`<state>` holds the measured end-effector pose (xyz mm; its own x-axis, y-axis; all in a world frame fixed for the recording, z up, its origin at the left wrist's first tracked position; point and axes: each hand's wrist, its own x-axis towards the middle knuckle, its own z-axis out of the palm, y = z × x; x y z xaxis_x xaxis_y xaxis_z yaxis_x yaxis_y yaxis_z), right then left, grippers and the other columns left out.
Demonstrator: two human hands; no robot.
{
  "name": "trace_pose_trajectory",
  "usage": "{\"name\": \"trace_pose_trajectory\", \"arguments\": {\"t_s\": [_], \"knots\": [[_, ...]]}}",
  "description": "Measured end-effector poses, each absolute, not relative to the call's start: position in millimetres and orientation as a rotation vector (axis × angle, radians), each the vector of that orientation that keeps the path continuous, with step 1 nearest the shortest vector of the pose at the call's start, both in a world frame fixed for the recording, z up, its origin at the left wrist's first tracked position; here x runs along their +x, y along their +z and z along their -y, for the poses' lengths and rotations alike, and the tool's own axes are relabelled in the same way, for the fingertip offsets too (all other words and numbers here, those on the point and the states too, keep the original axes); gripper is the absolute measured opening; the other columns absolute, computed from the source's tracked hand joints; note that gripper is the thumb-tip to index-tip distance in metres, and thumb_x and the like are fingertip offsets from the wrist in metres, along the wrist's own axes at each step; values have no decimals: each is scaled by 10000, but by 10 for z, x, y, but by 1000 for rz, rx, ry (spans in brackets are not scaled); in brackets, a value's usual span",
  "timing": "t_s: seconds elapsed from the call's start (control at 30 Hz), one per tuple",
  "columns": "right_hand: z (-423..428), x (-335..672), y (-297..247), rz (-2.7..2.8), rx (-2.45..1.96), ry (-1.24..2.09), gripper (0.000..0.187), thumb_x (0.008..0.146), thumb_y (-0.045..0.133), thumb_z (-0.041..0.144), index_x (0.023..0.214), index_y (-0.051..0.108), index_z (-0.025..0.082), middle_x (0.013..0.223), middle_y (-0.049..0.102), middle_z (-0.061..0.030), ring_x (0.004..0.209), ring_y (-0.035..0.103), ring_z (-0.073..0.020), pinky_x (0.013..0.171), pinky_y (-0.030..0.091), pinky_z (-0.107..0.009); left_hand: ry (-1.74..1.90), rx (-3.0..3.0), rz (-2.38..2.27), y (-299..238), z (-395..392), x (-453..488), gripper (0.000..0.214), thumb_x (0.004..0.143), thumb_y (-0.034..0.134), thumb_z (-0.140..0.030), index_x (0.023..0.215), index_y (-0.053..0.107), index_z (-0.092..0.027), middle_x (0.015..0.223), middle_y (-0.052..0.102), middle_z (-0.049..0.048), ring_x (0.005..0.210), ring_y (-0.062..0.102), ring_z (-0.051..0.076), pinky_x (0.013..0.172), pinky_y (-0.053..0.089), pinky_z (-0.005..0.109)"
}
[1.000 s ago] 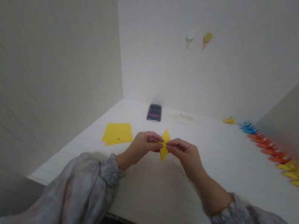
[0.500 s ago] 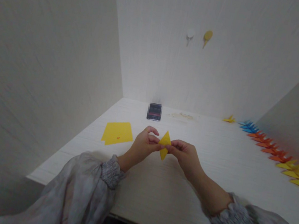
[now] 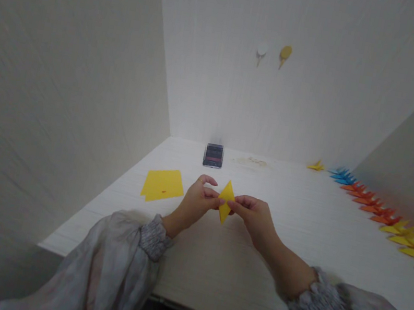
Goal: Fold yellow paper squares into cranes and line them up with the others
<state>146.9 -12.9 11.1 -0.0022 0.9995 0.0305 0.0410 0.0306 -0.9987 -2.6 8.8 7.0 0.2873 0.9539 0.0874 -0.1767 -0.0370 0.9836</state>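
A folded piece of yellow origami paper (image 3: 228, 190), diamond-shaped and upright, is held above the table between both hands. My left hand (image 3: 199, 199) pinches its left corner between thumb and fingers, with the index finger raised and curved beside it. On the opposite corner, my right hand (image 3: 251, 210) grips with thumb and fingertips. The fingertips behind the paper are partly hidden. Left of my left hand lie flat yellow paper sheets (image 3: 162, 183) with a small reddish mark on the top one.
A phone (image 3: 213, 156) stands near the back wall. Along the right side runs a row of folded paper cranes in blue (image 3: 342, 176), orange (image 3: 369, 201) and yellow (image 3: 412, 246). One yellow crane (image 3: 316, 166) sits apart. Two hooks, white (image 3: 262, 51) and yellow (image 3: 286, 53), are on the wall.
The yellow paper has shifted slightly left in the view, and its diamond looks a little narrower. Both hands keep their pinch on it.
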Motion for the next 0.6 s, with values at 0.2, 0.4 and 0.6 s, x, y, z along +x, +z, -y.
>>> {"name": "trace_pose_trajectory", "arguments": {"t_s": [0.2,0.4,0.6], "knots": [[126,1484,76,1280,-1212,1147,165,613,654,317,601,643,153,543,611,-7,525,535,-123,555,399,-257,1018,1226,-837,105,-68,7,551,508,731,-101,884,337,-187,622,633,-21,585,635,163,596,483,289],[138,1494,85,1284,-1188,1149,173,627,646,323,585,631,155,543,604,-2,535,528,-121,563,392,-255,1016,1227,-826,123,-63,11,518,531,720,-113,887,350,-181,609,645,-10,583,641,178,590,490,294],[132,1483,88,1250,-1154,1206,163,613,657,311,586,630,152,548,608,-3,538,526,-118,566,390,-253,1039,1181,-701,134,-30,2,391,661,628,-220,899,319,-186,580,637,-20,553,638,178,602,503,343]]}}
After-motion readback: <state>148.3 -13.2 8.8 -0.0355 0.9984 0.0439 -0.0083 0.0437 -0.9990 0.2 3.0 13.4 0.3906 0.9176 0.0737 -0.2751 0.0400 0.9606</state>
